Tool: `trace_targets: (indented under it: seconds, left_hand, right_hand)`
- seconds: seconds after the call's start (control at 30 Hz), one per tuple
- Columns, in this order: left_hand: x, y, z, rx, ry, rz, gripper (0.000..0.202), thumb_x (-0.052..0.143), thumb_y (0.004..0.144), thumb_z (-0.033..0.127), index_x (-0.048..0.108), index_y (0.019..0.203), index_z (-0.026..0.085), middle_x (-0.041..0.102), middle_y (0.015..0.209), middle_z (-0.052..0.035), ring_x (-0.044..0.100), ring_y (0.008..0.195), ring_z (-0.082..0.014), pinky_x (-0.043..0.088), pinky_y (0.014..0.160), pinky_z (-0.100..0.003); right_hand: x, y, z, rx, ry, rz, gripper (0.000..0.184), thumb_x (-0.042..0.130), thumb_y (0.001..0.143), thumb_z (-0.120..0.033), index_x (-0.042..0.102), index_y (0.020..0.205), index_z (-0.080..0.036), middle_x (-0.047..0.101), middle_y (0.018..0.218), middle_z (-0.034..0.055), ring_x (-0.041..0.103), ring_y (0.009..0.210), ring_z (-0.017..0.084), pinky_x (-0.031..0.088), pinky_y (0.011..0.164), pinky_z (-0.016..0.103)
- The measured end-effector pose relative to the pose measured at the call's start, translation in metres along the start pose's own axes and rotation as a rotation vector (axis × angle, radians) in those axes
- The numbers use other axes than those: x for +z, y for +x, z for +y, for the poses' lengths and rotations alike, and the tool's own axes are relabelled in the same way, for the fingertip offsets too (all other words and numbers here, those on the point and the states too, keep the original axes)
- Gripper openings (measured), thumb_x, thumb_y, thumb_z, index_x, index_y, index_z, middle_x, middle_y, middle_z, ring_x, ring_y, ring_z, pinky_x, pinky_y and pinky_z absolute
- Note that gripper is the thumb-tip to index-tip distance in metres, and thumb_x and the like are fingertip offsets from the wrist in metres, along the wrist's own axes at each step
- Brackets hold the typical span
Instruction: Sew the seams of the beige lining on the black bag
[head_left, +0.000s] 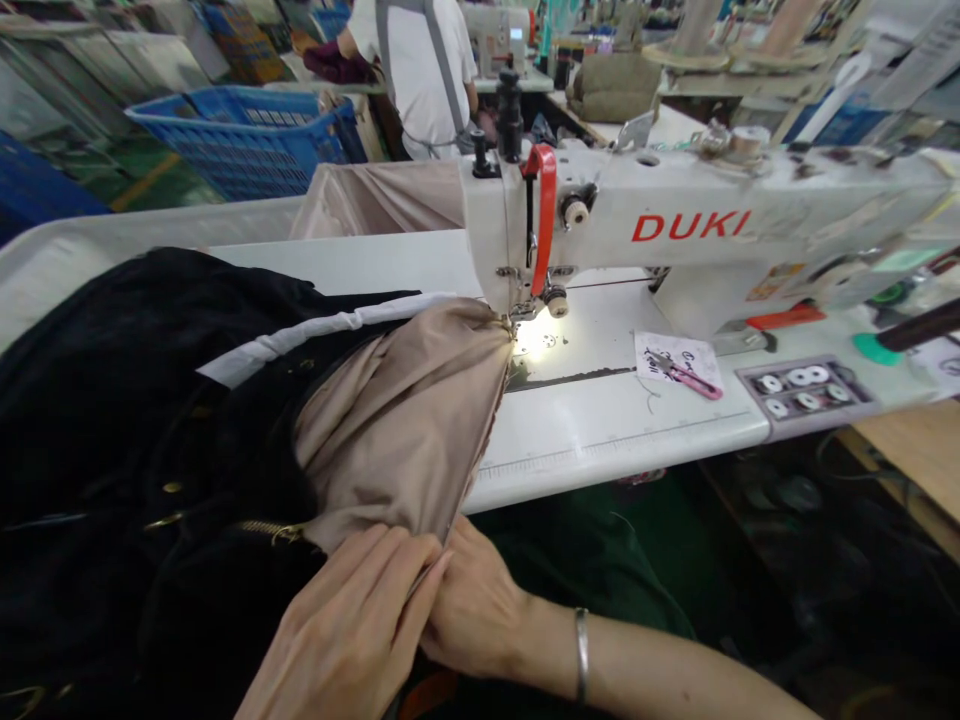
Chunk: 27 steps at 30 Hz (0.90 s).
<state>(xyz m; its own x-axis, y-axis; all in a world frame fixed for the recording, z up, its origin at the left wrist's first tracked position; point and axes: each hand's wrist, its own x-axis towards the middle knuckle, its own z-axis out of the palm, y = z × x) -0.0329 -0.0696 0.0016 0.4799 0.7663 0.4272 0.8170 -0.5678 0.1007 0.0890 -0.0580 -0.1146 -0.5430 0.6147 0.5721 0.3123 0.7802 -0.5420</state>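
A beige lining fabric (397, 410) runs from my hands up to the needle area of a white sewing machine (615, 210), its edge under the presser foot. My left hand (352, 620) is closed on the near end of the lining. Close against it, my right hand (476, 600) grips the same edge, with some of its fingers hidden. To the left lies a bulky black garment (150, 400) with gold-coloured zips, joined to or lying against the lining. Along its upper edge runs a white strip (322, 335).
Pink-handled thread snips (686, 375) lie on a marked paper (645, 350) on the machine bed. A bobbin tray (806, 388) sits at the right. Behind are a blue basket (240, 140) and a person in a white shirt (424, 70). The table's front edge (570, 480) lies beyond my hands.
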Motion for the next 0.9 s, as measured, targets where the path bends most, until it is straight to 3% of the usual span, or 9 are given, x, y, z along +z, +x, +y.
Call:
trace_targets:
  seconds: [0.03, 0.1, 0.17, 0.23, 0.33, 0.57, 0.73, 0.9]
  left_hand:
    - [0.002, 0.002, 0.002, 0.049, 0.015, 0.021, 0.021, 0.042, 0.099, 0.008, 0.061, 0.093, 0.016, 0.068, 0.082, -0.0021, 0.062, 0.078, -0.0160, 0.046, 0.084, -0.031]
    - [0.005, 0.006, 0.007, 0.137, 0.022, 0.042, 0.027, 0.040, 0.097, 0.003, 0.063, 0.095, 0.016, 0.070, 0.084, -0.0019, 0.063, 0.081, -0.0170, 0.047, 0.088, -0.032]
    - [0.008, 0.009, 0.011, 0.169, 0.004, 0.041, 0.032, 0.039, 0.093, -0.001, 0.066, 0.096, 0.017, 0.071, 0.087, -0.0020, 0.064, 0.083, -0.0163, 0.048, 0.091, -0.031]
    - [0.011, 0.009, 0.015, 0.160, -0.016, 0.041, 0.033, 0.040, 0.091, -0.001, 0.067, 0.097, 0.017, 0.071, 0.089, -0.0027, 0.065, 0.085, -0.0159, 0.049, 0.093, -0.031]
    - [0.013, 0.006, 0.020, 0.140, -0.035, 0.033, 0.029, 0.043, 0.092, 0.004, 0.068, 0.099, 0.017, 0.071, 0.090, -0.0032, 0.065, 0.088, -0.0173, 0.049, 0.096, -0.032]
    - [0.019, 0.003, 0.022, 0.118, -0.075, 0.029, 0.029, 0.044, 0.094, 0.002, 0.068, 0.098, 0.017, 0.072, 0.090, -0.0012, 0.063, 0.090, -0.0191, 0.043, 0.099, -0.036]
    - [0.024, 0.002, 0.019, 0.102, -0.099, 0.053, 0.027, 0.045, 0.095, 0.003, 0.068, 0.094, 0.017, 0.072, 0.086, -0.0006, 0.064, 0.087, -0.0181, 0.045, 0.099, -0.035]
    - [0.027, -0.016, 0.009, 0.104, -0.087, 0.043, 0.026, 0.058, 0.089, 0.012, 0.073, 0.102, 0.028, 0.075, 0.090, 0.0008, 0.071, 0.088, -0.0202, 0.058, 0.089, -0.034]
  right_hand:
    - [-0.019, -0.008, 0.004, -0.007, 0.004, 0.089, 0.009, 0.059, 0.090, -0.026, 0.064, 0.093, -0.019, 0.072, 0.086, 0.0077, 0.067, 0.083, 0.023, 0.059, 0.084, 0.038]
    - [-0.057, -0.018, 0.014, 0.088, 0.006, 0.144, 0.015, 0.059, 0.092, -0.016, 0.065, 0.105, -0.019, 0.073, 0.092, 0.0074, 0.066, 0.078, 0.018, 0.057, 0.070, 0.030]
    - [-0.087, -0.019, 0.025, 0.122, -0.020, 0.206, 0.026, 0.058, 0.093, -0.011, 0.065, 0.116, -0.021, 0.074, 0.097, 0.0069, 0.069, 0.082, 0.017, 0.057, 0.071, 0.030]
    - [-0.104, -0.014, 0.036, 0.083, -0.048, 0.222, 0.031, 0.058, 0.094, -0.010, 0.065, 0.122, -0.023, 0.075, 0.104, 0.0073, 0.071, 0.092, 0.019, 0.059, 0.078, 0.033]
    - [-0.109, -0.007, 0.048, -0.005, -0.051, 0.202, 0.031, 0.058, 0.096, -0.013, 0.066, 0.123, -0.024, 0.076, 0.109, 0.0069, 0.072, 0.102, 0.020, 0.060, 0.085, 0.036]
    - [-0.120, -0.004, 0.059, -0.111, -0.093, 0.156, 0.023, 0.057, 0.097, -0.013, 0.069, 0.115, -0.021, 0.078, 0.112, 0.0057, 0.072, 0.104, 0.020, 0.058, 0.094, 0.038]
    - [-0.133, 0.011, 0.066, -0.158, -0.051, -0.057, 0.020, 0.051, 0.100, -0.014, 0.066, 0.111, -0.019, 0.077, 0.111, 0.0081, 0.070, 0.110, 0.018, 0.053, 0.108, 0.041]
    - [-0.145, 0.037, 0.083, -0.039, 0.075, -0.251, 0.013, 0.051, 0.101, -0.019, 0.062, 0.107, -0.020, 0.072, 0.106, 0.0077, 0.067, 0.107, 0.018, 0.050, 0.112, 0.042]
